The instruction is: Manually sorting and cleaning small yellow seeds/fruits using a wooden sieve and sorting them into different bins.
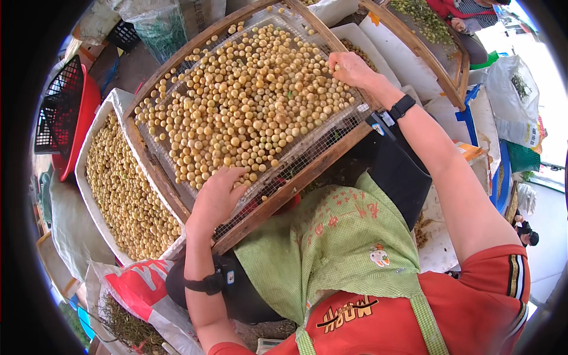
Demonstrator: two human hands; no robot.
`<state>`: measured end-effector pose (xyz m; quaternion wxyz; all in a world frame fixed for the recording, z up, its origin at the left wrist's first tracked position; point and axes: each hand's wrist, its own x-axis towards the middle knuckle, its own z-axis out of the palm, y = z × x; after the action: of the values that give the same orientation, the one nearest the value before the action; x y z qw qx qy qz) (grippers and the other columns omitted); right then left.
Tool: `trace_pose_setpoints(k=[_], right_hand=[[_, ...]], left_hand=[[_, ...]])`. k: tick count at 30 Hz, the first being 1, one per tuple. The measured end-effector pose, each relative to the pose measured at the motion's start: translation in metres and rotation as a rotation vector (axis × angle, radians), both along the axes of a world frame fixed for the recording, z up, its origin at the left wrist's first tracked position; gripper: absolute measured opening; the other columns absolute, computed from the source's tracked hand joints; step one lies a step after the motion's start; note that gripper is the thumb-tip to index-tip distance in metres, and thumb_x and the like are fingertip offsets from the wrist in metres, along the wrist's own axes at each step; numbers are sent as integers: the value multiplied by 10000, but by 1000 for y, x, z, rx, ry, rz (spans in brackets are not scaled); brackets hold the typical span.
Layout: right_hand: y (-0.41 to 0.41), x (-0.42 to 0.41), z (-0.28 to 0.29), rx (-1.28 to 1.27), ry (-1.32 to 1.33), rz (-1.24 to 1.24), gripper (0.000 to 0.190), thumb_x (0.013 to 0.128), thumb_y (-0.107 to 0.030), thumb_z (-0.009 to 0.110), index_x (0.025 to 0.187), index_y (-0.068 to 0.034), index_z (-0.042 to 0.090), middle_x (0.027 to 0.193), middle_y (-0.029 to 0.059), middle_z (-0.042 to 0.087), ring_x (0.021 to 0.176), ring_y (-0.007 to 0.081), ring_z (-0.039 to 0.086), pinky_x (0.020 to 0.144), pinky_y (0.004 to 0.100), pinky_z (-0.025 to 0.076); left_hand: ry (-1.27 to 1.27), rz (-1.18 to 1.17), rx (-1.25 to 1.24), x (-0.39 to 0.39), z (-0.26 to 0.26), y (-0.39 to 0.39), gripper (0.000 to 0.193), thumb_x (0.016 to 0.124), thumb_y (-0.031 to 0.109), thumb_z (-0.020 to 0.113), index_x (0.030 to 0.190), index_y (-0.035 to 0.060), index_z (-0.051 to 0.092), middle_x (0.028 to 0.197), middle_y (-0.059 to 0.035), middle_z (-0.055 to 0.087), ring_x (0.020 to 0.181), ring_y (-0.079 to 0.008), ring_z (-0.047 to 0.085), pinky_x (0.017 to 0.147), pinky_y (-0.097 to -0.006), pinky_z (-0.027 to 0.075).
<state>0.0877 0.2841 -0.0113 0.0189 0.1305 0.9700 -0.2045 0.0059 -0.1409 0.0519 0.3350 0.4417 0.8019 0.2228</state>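
Observation:
Before me a wooden-framed wire-mesh screen (301, 184) slants across my lap, covered with small round yellow fruits (248, 97). My left hand (218, 199) rests at the near edge of the fruits, thumb and fingers apart, with a few fruits close to its fingertips. At the right side of the screen my right hand (353, 70) is curled over the frame's side, and a single yellow fruit (337, 67) shows between its fingertips. The undersides of both hands are hidden.
Left of the screen stands a white foam box (83, 177) full of similar fruits. A sack (146, 284) with dry stems lies below it. Beyond are a red basin (91, 97) and a black crate (57, 111). A second screen (410, 37) and another person (470, 22) are at upper right.

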Motion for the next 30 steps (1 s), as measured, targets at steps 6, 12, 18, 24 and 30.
trace_pose_setpoints(k=[6,12,18,24,30], right_hand=[[8,10,2,-174,50,-79,169,699,-31,607,866,-31,637,855,167,658,840,342,633,742,393,492],[-1,11,11,-417,236,-261,182,764,-157,665,895,-32,679,766,117,678,673,235,662,644,342,506],[68,41,3,-16,264,-374,172,800,-194,672,898,-54,696,828,90,684,771,205,663,712,320,511],[-34,-1,7,-86,310,215,211,831,-110,608,1026,-88,686,1092,55,623,1092,195,552,960,404,397],[-111,-29,-9,53,198,475,160,773,-119,664,929,-87,673,952,54,588,995,225,562,880,379,439]], left_hand=[[-138,212,25,9,13,42,262,864,147,599,1079,-1,623,866,-168,639,820,-318,627,764,-376,496],[126,169,252,15,-32,110,266,854,140,643,1092,24,618,988,-120,610,803,-246,609,770,-348,488],[217,196,182,14,-60,144,255,844,97,647,1085,23,610,999,-113,608,808,-226,619,753,-337,493],[-705,937,430,12,-51,99,191,893,120,633,1025,-16,608,888,-62,645,749,-106,612,694,-241,527],[-616,838,293,48,-56,69,222,821,109,695,996,-13,634,858,-30,643,725,-90,583,672,-235,486]])
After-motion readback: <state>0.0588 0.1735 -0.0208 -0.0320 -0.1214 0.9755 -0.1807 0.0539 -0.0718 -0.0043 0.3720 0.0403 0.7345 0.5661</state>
